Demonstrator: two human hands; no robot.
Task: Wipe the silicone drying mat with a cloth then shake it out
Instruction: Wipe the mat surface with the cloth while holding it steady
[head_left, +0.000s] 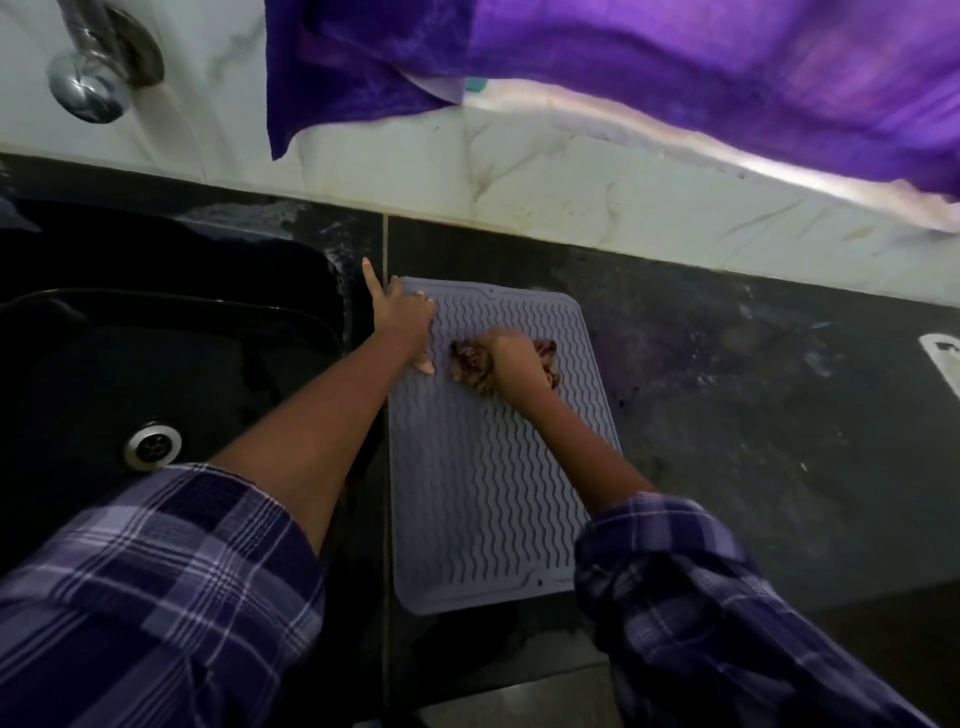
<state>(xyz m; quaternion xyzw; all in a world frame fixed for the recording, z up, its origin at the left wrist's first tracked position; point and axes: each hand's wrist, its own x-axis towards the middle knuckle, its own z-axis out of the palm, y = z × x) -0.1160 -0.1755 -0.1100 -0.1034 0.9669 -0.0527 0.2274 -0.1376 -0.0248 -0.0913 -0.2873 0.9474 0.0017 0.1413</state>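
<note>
My left hand, fingers spread, pins the silicone drying mat flat on the counter (beside the sink) so it cannot slide; my right hand, fingers clamped on the cloth, wipes its ridges.

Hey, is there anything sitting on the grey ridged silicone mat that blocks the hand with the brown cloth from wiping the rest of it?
Nothing loose lies on the grey ridged silicone mat. The right hand presses the crumpled brown cloth near the far end; only the left hand, holding down the far left corner, covers any surface.
</note>
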